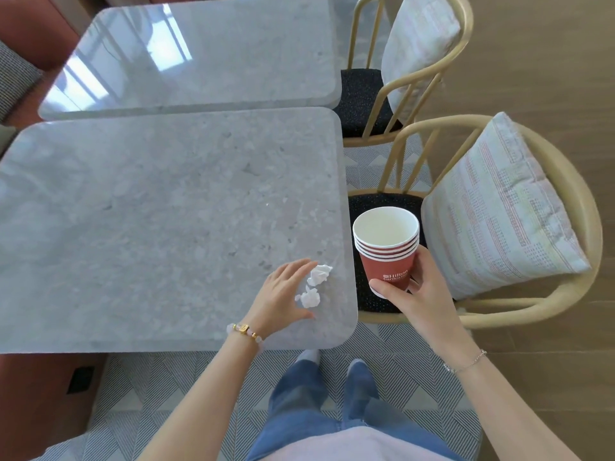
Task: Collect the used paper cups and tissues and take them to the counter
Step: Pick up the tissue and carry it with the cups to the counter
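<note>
My right hand (417,291) grips a stack of several red paper cups (387,251) with white insides, held upright just off the right edge of the grey stone table (149,227). The top cup looks empty. Two crumpled white tissues lie near the table's front right corner: one (319,275) farther from me, one (308,298) nearer. My left hand (283,296) rests on the table just left of them, fingers spread and curved around them, touching or nearly touching the nearer tissue. It holds nothing.
A second grey table (199,54) stands behind the first. Two wooden chairs with black seats and pale cushions (499,207) stand to the right, the nearer one (565,294) right below the cups. Patterned carpet lies underfoot; an orange bench (30,28) runs along the left.
</note>
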Demonstrator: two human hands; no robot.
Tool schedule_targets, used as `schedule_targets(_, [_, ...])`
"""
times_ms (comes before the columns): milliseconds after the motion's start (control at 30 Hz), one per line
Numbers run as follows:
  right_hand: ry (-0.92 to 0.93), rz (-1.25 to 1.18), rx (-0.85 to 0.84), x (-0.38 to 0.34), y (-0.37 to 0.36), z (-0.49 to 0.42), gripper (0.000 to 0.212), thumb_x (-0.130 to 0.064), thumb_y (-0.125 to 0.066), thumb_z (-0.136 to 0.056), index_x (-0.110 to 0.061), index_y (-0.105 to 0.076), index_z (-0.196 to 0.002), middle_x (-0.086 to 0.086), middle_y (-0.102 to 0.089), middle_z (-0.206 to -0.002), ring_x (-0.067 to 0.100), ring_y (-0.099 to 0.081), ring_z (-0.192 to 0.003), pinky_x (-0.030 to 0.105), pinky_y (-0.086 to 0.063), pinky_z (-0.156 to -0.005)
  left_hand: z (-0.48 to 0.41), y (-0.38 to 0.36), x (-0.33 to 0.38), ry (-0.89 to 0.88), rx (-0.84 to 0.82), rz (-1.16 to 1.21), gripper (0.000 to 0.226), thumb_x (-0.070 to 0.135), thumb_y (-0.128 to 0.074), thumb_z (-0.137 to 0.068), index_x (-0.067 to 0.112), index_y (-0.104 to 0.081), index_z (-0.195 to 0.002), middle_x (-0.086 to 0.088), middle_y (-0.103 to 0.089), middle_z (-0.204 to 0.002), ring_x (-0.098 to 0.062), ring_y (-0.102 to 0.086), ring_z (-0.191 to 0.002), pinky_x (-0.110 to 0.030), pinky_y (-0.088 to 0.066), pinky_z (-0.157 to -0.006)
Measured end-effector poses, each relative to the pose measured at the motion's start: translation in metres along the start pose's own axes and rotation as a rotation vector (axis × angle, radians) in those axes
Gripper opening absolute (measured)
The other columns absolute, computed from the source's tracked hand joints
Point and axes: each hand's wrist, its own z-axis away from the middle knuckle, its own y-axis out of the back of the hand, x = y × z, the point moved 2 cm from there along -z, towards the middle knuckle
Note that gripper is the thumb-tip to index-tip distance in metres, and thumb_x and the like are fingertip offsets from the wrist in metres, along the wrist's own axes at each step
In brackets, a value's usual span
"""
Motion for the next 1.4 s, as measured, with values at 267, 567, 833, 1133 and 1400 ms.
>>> schedule_targets(267, [-0.022, 0.015, 0.048, 0.003, -0.001, 0.007, 0.063, -0.014, -0.082, -0.07, -0.024, -0.05, -0.123, -0.005, -0.063, -0.117, 0.007, -0.062, -0.105, 0.015, -0.05, -0.083, -0.018, 0.002, 0.0, -0.075, -0.08, -0.059, 0.063, 0.024, -0.071, -0.076, 0.031, -0.049, -0.134, 0.009, -0.05, -0.135, -0.018, -0.047, -0.119, -0.029, -0.036, -0.098])
schedule_targets(567, [-0.027, 0.009, 0.078, 0.002, -0.007, 0.011, 0.066, -0.015, -0.081, -0.07, -0.019, -0.048, -0.127, -0.004, -0.061, -0.119, 0.008, -0.06, -0.109, 0.015, -0.05, -0.085, -0.019, -0.001, 0.005, -0.101, -0.014, -0.07, 0.049, 0.028, -0.07, -0.078, 0.022, -0.057, -0.125, 0.001, -0.055, -0.118, -0.021, -0.052, -0.103, -0.033, -0.042, -0.087])
schedule_targets(833, [-0.027, 0.001, 0.111, 0.002, -0.004, 0.015, 0.065, -0.013, -0.081, -0.07, -0.019, -0.048, -0.127, -0.003, -0.062, -0.119, 0.009, -0.061, -0.109, 0.014, -0.049, -0.084, -0.02, -0.008, 0.014, -0.089, 0.034, -0.027, 0.035, 0.018, -0.069, -0.079, 0.011, -0.061, -0.113, -0.006, -0.054, -0.108, -0.025, -0.055, -0.092, -0.031, -0.045, -0.079])
schedule_targets(1133, [-0.035, -0.004, 0.115, 0.001, -0.004, 0.016, 0.063, -0.013, -0.081, -0.07, -0.023, -0.049, -0.125, -0.005, -0.062, -0.119, 0.007, -0.061, -0.107, 0.014, -0.049, -0.084, -0.019, -0.005, 0.016, -0.023, 0.075, 0.038, 0.035, 0.011, -0.068, -0.078, 0.008, -0.06, -0.113, -0.009, -0.059, -0.112, -0.029, -0.055, -0.099, -0.031, -0.044, -0.081])
schedule_targets(1400, [0.01, 0.017, 0.132, -0.008, -0.003, 0.013, 0.057, -0.013, -0.081, -0.072, -0.019, -0.051, -0.12, -0.004, -0.063, -0.113, 0.003, -0.062, -0.1, 0.012, -0.049, -0.08, -0.032, 0.033, 0.042, -0.008, 0.22, 0.183, 0.039, 0.018, -0.073, -0.078, 0.013, -0.059, -0.114, -0.003, -0.061, -0.106, -0.017, -0.055, -0.09, -0.021, -0.038, -0.078])
